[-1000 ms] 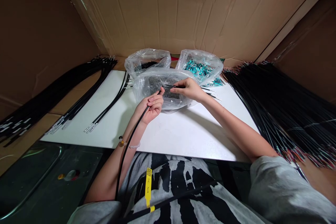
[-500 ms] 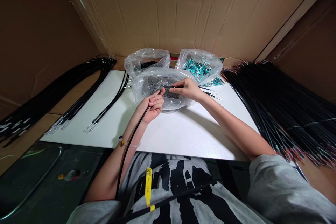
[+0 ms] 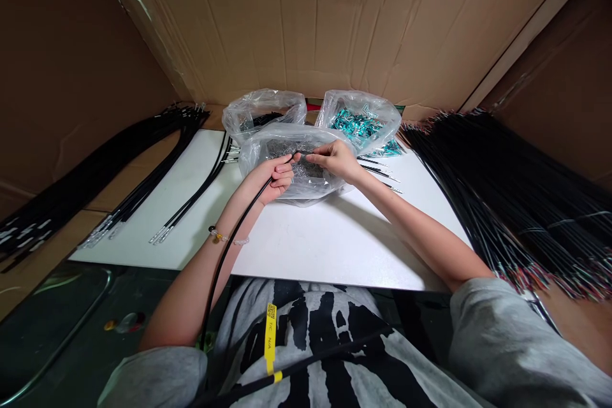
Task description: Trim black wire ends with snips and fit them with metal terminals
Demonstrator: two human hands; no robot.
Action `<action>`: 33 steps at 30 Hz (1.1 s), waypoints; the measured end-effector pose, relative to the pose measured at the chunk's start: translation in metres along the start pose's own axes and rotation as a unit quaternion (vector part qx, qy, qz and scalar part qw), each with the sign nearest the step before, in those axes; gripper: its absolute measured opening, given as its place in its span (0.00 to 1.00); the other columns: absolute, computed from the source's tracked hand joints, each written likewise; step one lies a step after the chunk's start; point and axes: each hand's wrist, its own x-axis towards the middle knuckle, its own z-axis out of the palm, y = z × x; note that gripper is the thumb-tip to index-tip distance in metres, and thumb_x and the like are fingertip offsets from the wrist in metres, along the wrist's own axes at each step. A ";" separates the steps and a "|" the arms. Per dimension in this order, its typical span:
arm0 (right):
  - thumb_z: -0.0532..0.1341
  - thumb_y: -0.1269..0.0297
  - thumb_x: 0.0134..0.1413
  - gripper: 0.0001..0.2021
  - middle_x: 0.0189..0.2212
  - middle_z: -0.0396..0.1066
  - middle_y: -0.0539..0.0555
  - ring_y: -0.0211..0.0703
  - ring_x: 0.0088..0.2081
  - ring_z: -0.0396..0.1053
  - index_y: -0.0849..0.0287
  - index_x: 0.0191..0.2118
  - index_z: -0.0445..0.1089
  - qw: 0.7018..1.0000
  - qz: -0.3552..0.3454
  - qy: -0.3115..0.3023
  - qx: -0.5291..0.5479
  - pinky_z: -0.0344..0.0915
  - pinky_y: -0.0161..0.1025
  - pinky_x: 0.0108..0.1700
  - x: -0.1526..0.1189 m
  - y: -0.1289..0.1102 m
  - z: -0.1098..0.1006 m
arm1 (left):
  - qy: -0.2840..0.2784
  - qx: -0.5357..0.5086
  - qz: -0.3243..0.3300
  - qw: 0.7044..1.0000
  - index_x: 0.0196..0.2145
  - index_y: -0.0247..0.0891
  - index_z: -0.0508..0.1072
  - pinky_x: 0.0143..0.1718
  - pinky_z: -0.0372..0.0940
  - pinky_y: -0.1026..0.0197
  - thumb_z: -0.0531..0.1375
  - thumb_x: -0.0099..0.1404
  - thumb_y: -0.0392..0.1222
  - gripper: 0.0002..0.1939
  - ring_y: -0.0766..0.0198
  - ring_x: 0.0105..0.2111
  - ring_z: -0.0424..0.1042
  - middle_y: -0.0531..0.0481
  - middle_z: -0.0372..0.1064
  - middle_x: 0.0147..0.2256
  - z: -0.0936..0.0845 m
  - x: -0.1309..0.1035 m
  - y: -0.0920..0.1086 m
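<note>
Black cable (image 3: 234, 231) runs up the forearm into the left hand (image 3: 278, 177), gripped by curled fingers, its upper part above the front plastic bag (image 3: 306, 194). Right hand (image 3: 337, 159): fingertips pinched near the cable's end; exact hold unclear. Cable appears mid-work; end state not visible. Cables at left (image 3: 190, 204) carry silver tips; right pile (image 3: 540, 197) shows coloured ends, seemingly unworked.

There are three open plastic bags (image 3: 246, 162) (image 3: 234, 118) (image 3: 388, 116), two bare hands (image 3: 278, 178) (image 3: 338, 160), one yellow tag (image 3: 270, 339) and one white board (image 3: 306, 245)
</note>
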 end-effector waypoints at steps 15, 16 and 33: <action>0.63 0.51 0.60 0.22 0.19 0.51 0.46 0.37 0.27 0.45 0.56 0.21 0.57 0.994 -0.020 0.028 -0.106 0.45 0.41 0.31 -0.004 -0.009 -0.002 | -0.010 0.104 0.047 0.993 0.37 0.28 0.75 0.09 0.44 0.74 0.52 0.77 0.31 0.14 0.78 0.09 0.51 0.61 0.53 0.15 -0.008 -0.001 -0.001; 0.63 0.49 0.59 0.23 0.19 0.51 0.46 0.37 0.27 0.45 0.56 0.21 0.57 0.995 -0.020 0.019 -0.100 0.45 0.41 0.31 -0.004 -0.010 -0.003 | -0.010 0.110 0.053 0.992 0.37 0.29 0.75 0.09 0.44 0.74 0.52 0.77 0.31 0.13 0.78 0.10 0.51 0.61 0.54 0.15 -0.008 -0.001 -0.001; 0.62 0.35 0.50 0.29 0.20 0.49 0.45 0.35 0.27 0.45 0.58 0.20 0.61 0.999 -0.031 -0.010 -0.041 0.43 0.40 0.30 -0.004 -0.008 -0.004 | 0.047 0.219 0.130 0.966 0.30 0.27 0.78 0.11 0.42 0.74 0.59 0.71 0.29 0.11 0.78 0.10 0.49 0.58 0.55 0.13 0.002 -0.004 -0.010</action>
